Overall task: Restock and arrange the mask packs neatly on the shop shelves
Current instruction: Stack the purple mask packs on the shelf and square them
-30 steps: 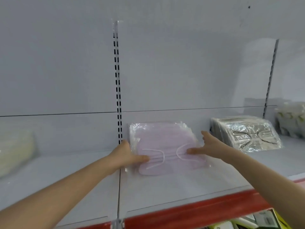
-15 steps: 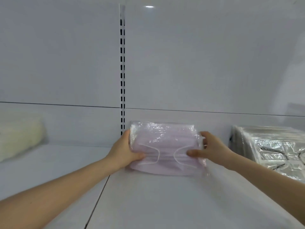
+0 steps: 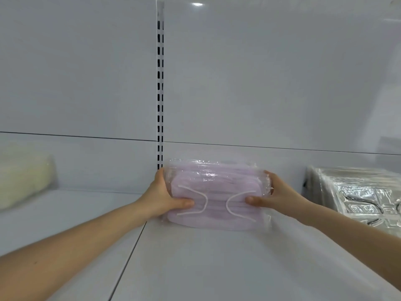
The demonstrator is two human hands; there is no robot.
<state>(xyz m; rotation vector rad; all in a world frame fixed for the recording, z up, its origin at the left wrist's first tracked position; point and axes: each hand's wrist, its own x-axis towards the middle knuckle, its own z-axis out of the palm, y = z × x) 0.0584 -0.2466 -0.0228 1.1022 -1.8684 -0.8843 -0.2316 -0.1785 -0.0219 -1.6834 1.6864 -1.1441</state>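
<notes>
Can't see most of the fingers: the left hand [image 3: 161, 198] and right hand [image 3: 280, 194] only show thumbs on the front of the pink mask pack [image 3: 214, 192], the rest is tucked behind it. The cream pack [image 3: 23, 179] on the left is a blurry blob, cropped by the edge. The silvery pack stack [image 3: 358, 192] on the right is cropped too, and its markings are unreadable. The foot of the slotted upright [image 3: 160, 83] hides behind the pack.
</notes>
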